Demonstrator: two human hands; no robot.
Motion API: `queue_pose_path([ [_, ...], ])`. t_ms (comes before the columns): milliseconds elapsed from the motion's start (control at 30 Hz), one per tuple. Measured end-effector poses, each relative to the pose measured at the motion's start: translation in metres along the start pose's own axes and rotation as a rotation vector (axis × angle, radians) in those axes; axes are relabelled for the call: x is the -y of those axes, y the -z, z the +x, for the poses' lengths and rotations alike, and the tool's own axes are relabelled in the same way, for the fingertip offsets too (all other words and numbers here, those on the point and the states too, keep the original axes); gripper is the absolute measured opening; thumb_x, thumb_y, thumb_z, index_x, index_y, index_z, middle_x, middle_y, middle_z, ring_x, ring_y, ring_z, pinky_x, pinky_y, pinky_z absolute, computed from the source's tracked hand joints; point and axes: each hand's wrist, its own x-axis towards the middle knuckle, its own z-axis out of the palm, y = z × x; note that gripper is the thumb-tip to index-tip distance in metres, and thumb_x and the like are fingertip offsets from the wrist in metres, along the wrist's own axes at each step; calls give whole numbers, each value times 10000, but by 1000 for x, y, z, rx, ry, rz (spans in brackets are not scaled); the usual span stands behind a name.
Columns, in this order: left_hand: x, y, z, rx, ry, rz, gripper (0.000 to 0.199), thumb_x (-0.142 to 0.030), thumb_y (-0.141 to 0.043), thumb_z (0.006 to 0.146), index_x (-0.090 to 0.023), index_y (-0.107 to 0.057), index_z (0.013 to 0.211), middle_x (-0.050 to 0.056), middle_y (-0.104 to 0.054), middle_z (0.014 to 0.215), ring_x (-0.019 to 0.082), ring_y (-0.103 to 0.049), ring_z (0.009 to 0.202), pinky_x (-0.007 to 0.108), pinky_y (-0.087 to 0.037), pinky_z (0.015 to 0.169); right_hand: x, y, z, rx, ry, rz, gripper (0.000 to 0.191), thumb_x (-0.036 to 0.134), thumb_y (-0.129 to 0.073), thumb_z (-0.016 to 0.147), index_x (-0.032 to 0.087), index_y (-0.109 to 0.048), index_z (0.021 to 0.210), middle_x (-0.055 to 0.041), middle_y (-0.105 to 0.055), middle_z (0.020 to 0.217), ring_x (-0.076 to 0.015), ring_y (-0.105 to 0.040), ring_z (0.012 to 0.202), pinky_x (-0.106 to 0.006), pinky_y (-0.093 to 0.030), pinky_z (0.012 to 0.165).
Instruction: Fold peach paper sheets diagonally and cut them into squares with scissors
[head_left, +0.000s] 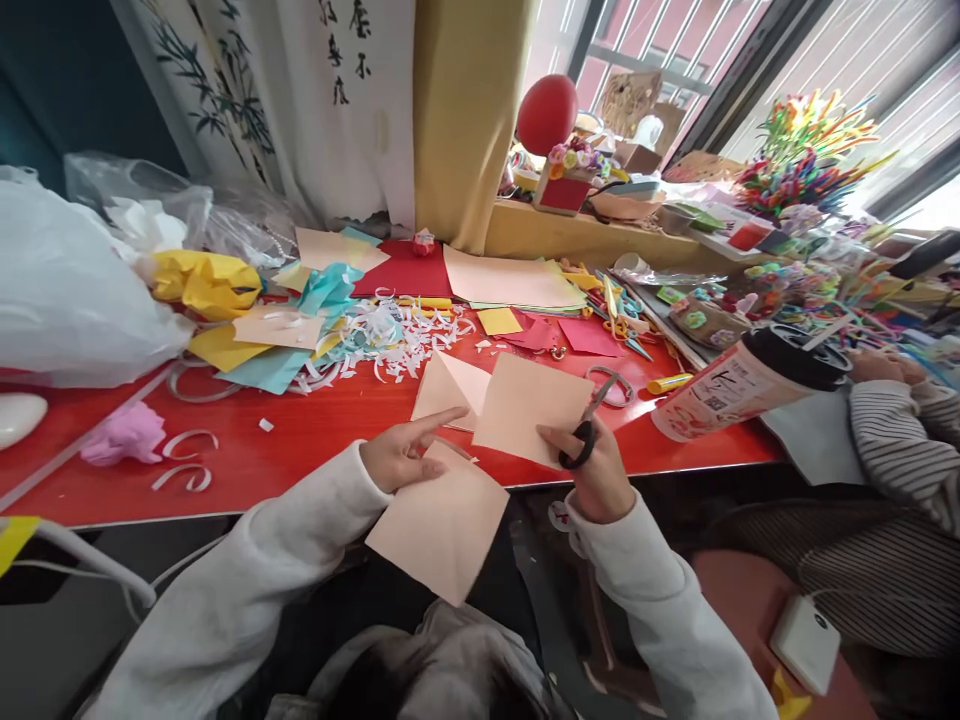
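My left hand (401,455) pinches a peach paper square (450,525), which hangs past the table's front edge. Its index finger is stretched out toward another, creased peach sheet (439,390) lying on the table. In my right hand (604,475) are black-handled scissors (577,447), their blades pointing up and away. The same hand also grips a second peach square (525,410) by its right side, with fingers over the paper. That square covers part of the creased sheet.
White paper shreds (397,340) and coloured sheets (510,280) cover the back of the red table (300,460). A tall drink cup (720,385) stands at right, near another person's striped sleeve (896,430). A plastic bag (75,290) sits at left.
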Motion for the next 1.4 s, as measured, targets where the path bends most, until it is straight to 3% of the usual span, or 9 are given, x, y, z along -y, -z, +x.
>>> queue_pose_path([
  [133, -10, 3, 1, -152, -21, -82, 825, -309, -734, 633, -212, -324, 1343, -20, -658, 667, 117, -596, 551, 222, -450, 538, -9, 6, 4, -10, 5, 11, 400, 281, -743, 596, 204, -571, 948, -31, -653, 979, -214, -615, 869, -356, -487, 771],
  [200, -12, -3, 11, -306, -100, -82, 595, -344, -755, 582, -170, -549, 1112, 20, -678, 730, 160, -627, 675, 274, -479, 649, -13, 1, 2, 63, -62, 31, 396, 280, -752, 580, 201, -585, 931, -33, -667, 946, -221, -625, 829, -361, -491, 744],
  [300, -9, -18, 31, -567, -252, 20, 348, -410, -713, 595, -149, -596, 794, 74, -678, 867, 205, -614, 877, 325, -442, 829, -15, -10, -7, 197, -125, 113, 407, 256, -752, 570, 205, -583, 936, -26, -674, 891, -216, -633, 761, -348, -499, 681],
  [467, 7, -34, 41, -692, -325, 297, 190, -359, -571, 718, -192, -544, 805, 50, -627, 946, 206, -565, 946, 351, -391, 877, -11, -16, -23, 284, -139, 131, 377, 210, -763, 547, 218, -583, 879, 55, -586, 610, -112, -537, 493, -250, -458, 501],
  [733, 17, -57, 50, -905, -404, 361, 290, -375, -562, 747, -200, -462, 956, 53, -555, 997, 177, -553, 889, 279, -421, 736, -12, -4, -42, 66, -87, 147, 464, 237, -781, 573, 243, -535, 967, 28, -609, 760, -114, -579, 659, -231, -474, 578],
  [1000, 9, -66, 53, -431, -283, 133, 548, -400, -613, 695, -192, -360, 1134, -21, -535, 729, 136, -580, 608, 249, -454, 545, -5, 44, -40, -210, 59, -13, 427, 277, -753, 630, 234, -526, 989, 7, -632, 777, -118, -581, 608, -240, -488, 521],
  [1167, 7, -69, 63, -541, -279, 350, 287, -386, -569, 739, -194, -538, 950, 33, -633, 839, 151, -616, 692, 244, -466, 577, -5, 45, -34, -205, 72, 26, 438, 281, -758, 620, 234, -519, 984, -11, -637, 889, -149, -608, 797, -266, -512, 653],
  [1300, 3, -72, 72, -546, -322, 484, 283, -403, -538, 772, -203, -555, 971, 14, -638, 797, 133, -608, 604, 260, -477, 596, -13, 35, -31, -202, 35, -4, 432, 257, -784, 566, 215, -505, 893, 57, -545, 678, -75, -512, 522, -194, -413, 464],
  [1400, 1, -48, 76, -555, -377, 638, 410, -441, -545, 770, -178, -508, 1083, 63, -615, 904, 160, -624, 694, 303, -498, 675, -7, 48, -3, -280, 126, -24, 388, 285, -749, 597, 211, -490, 876, 67, -489, 629, -65, -444, 455, -192, -336, 402],
])
